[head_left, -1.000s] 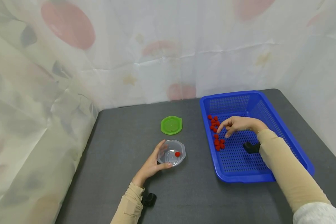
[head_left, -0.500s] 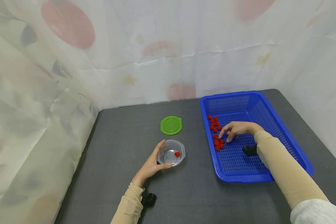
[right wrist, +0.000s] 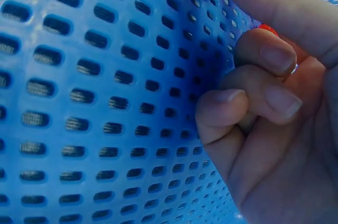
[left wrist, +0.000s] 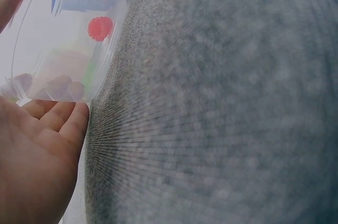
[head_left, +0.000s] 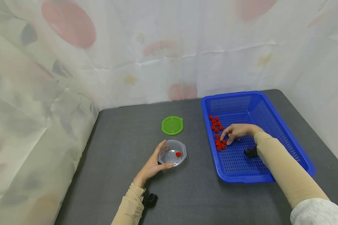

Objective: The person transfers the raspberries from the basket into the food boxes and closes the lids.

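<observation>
Right hand at the berries, left hand on the tub

The left hand (head_left: 150, 168) grips a clear tub (head_left: 171, 160) from the side, thumb along the near rim and fingers curving round the far left wall. One red berry (head_left: 178, 154) lies inside, right of the middle of the base. Whether the tub touches the table (head_left: 118, 147) I cannot tell.

The right hand (head_left: 238, 131) is inside the blue basket (head_left: 236, 169), which sits on the right part of the table. Its index finger and thumb point down at the loose berries (head_left: 218, 148) — a far group and a near group, both along the basket's left side — and the tips are at the near group. In the right wrist view three fingers fold toward the palm, and a berry shows at the top edge, close to an outstretched digit; I cannot tell whether finger and thumb have closed on one.

A green lid (head_left: 172, 125) lies flat on the table, just beyond the tub and left of the basket. Both arms wear beige sleeves (head_left: 284, 165) with a black piece (head_left: 150, 200) at each wrist. Pale printed cloth (head_left: 115, 47) hangs behind the table and at its sides.
</observation>
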The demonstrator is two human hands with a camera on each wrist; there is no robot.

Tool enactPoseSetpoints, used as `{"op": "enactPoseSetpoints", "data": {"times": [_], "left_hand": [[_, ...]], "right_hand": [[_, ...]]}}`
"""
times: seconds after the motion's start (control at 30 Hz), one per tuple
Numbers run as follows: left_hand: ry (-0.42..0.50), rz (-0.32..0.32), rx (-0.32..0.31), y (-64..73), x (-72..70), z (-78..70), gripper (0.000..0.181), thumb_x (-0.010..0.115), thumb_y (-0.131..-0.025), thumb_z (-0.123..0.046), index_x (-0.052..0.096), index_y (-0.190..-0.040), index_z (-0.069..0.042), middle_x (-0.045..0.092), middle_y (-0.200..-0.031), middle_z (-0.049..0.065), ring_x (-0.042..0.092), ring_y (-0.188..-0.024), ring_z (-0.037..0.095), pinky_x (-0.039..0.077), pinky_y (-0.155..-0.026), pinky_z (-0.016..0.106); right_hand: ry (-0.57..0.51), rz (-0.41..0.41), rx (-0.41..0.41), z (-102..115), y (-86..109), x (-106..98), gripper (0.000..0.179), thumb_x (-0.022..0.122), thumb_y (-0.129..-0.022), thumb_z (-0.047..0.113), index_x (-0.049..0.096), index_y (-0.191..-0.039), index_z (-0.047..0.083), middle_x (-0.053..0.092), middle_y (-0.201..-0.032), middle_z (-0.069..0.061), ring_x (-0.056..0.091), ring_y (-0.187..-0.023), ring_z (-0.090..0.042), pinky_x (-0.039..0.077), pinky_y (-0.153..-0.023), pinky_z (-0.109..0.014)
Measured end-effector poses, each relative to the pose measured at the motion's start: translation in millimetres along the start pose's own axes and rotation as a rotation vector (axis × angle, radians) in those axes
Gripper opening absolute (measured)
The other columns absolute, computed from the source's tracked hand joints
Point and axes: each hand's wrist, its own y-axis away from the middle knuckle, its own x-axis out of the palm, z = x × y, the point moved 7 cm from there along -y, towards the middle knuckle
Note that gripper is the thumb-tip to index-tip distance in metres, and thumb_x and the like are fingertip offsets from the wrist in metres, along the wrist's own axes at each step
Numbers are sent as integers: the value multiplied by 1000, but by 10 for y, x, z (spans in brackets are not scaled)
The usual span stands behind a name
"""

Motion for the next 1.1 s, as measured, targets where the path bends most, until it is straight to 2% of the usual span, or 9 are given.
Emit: {"op": "enactPoseSetpoints", "data": {"times": [0.1, 0.33, 0.67, 0.93, 1.1], "left_hand": [[2, 2, -3, -1, 1, 0, 96, 75, -77, -10, 11, -149, -6, 32, -147, 24, 29, -139, 35, 22, -113, 51], [3, 3, -9, 0, 1, 5, 96, 76, -77, -12, 13, -149, -14, 32, -147, 23, 29, -139, 33, 23, -114, 49], [1, -4, 20, 5, 0, -3, 95, 75, -77, -12, 14, -149, -13, 33, -146, 26, 30, -138, 37, 24, -112, 51], [9, -2, 13, 7, 0, -23, 95, 75, -77, -11, 13, -149, -13, 33, -146, 26, 30, -138, 36, 23, -113, 51], [-9, 4, -4, 14, 6, -22, 95, 75, -77, -12, 13, -149, -10, 33, -147, 24, 30, -139, 36, 23, -113, 51]], "right_hand": [[6, -1, -1, -3, 2, 0, 36, 70, -80, 11, 62, -114, 2, 38, -60, 8, 33, -54, -5, 32, -51, -21], [39, 1, -2, 8, 8, 1, 30, 69, -80, 12, 63, -109, 4, 34, -60, 7, 32, -56, -7, 30, -53, -22], [20, -19, 11, 26, 8, -14, 29, 70, -79, 11, 62, -106, 4, 37, -60, 8, 35, -56, -7, 32, -54, -22], [-25, -25, -21, 96, 45, -46, 32, 70, -79, 12, 58, -107, 1, 37, -58, 8, 34, -54, -6, 33, -54, -23], [-59, -24, -75, 167, 79, -43, 32, 70, -79, 11, 57, -106, 0, 38, -56, 8, 35, -53, -7, 34, -55, -25]]}}
